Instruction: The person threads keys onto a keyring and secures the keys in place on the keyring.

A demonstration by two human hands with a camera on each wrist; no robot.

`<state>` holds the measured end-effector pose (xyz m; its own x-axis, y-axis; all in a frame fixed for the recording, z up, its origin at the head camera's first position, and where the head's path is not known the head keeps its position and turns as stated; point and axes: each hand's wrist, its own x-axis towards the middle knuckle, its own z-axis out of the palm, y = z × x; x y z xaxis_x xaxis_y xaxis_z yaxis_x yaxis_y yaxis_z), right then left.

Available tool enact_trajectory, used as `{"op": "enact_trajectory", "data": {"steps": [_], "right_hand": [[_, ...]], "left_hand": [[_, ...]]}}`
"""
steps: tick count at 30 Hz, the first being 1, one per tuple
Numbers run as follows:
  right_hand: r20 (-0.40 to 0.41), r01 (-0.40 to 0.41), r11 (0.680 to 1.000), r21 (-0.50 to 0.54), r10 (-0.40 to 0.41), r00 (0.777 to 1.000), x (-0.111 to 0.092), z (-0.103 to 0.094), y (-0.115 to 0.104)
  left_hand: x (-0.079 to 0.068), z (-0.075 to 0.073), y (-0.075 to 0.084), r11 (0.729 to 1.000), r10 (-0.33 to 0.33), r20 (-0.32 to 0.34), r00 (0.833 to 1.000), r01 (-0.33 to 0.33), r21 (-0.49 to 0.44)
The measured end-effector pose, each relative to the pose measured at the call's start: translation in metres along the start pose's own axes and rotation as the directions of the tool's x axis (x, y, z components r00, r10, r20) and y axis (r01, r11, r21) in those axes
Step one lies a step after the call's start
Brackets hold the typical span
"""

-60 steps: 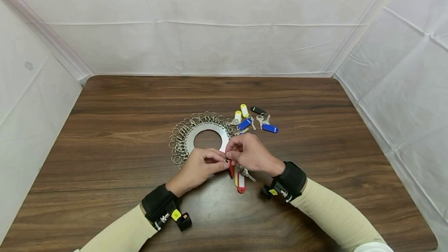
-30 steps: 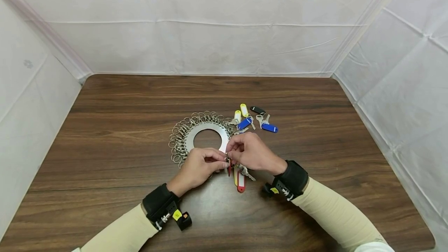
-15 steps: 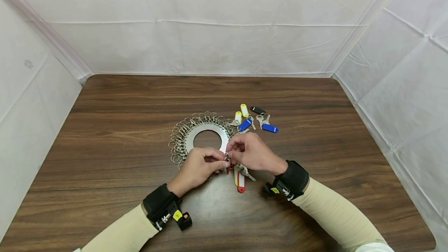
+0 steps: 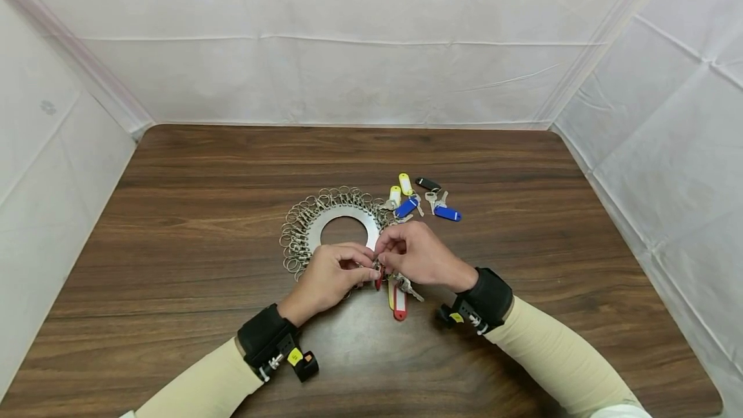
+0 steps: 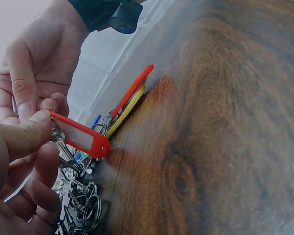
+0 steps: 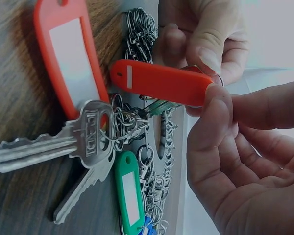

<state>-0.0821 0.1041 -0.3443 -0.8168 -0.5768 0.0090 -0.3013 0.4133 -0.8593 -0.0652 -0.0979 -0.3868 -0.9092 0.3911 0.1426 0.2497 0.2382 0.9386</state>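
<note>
At the front right rim of a pale flat ring plate [image 4: 315,232], both hands meet over a small key ring carrying a red key tag [image 6: 159,84] and a key [image 5: 62,146]. My left hand [image 4: 333,276] pinches this key ring between thumb and fingers. From the other side my right hand [image 4: 418,253] pinches it too, thumb and forefinger at the tag's end. The fingertips hide most of the wire ring. Just below the hands a second red tag [image 4: 400,308] and a yellow tag [image 4: 391,295] lie beside toothed keys [image 6: 90,137].
Many small snap clasps with rings [image 4: 297,228] fringe the plate. Behind the right hand lie yellow tags [image 4: 404,183], blue tags [image 4: 447,213], a black tag [image 4: 428,183] and loose keys [image 4: 431,200]. A green tag [image 6: 130,193] shows in the right wrist view. White sheeting surrounds the wooden table [image 4: 191,211].
Both hands stay almost in place, with slight finger movement. The red tag between them has turned a little and shifted slightly left.
</note>
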Motion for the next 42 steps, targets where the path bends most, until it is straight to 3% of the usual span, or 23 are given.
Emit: {"op": "enact_trajectory", "data": {"steps": [7, 13, 18, 38, 42], "right_hand": [[0.006, 0.008, 1.0, -0.012, -0.007, 1.0, 0.0, 0.001, 0.001], [0.005, 0.004, 1.0, -0.006, -0.004, 1.0, 0.001, 0.001, 0.0], [0.007, -0.001, 1.0, 0.006, 0.001, 1.0, 0.001, 0.001, 0.0], [-0.004, 0.025, 0.999, -0.03, -0.025, 1.0, 0.0, 0.002, -0.001], [-0.001, 0.003, 1.0, -0.03, -0.003, 1.0, 0.0, 0.001, -0.014]], "left_hand": [[-0.002, -0.004, 0.025, 1.0, -0.016, 0.007, 1.0, 0.017, -0.012], [-0.004, -0.008, 0.036, 0.999, 0.046, 0.031, 0.998, -0.047, 0.017], [-0.005, -0.009, 0.037, 0.995, 0.086, 0.045, 0.995, -0.089, 0.048], [-0.005, -0.008, 0.036, 0.991, 0.109, 0.028, 0.994, -0.11, 0.07], [-0.003, -0.005, 0.013, 0.99, 0.114, 0.03, 0.993, -0.116, 0.075]]}}
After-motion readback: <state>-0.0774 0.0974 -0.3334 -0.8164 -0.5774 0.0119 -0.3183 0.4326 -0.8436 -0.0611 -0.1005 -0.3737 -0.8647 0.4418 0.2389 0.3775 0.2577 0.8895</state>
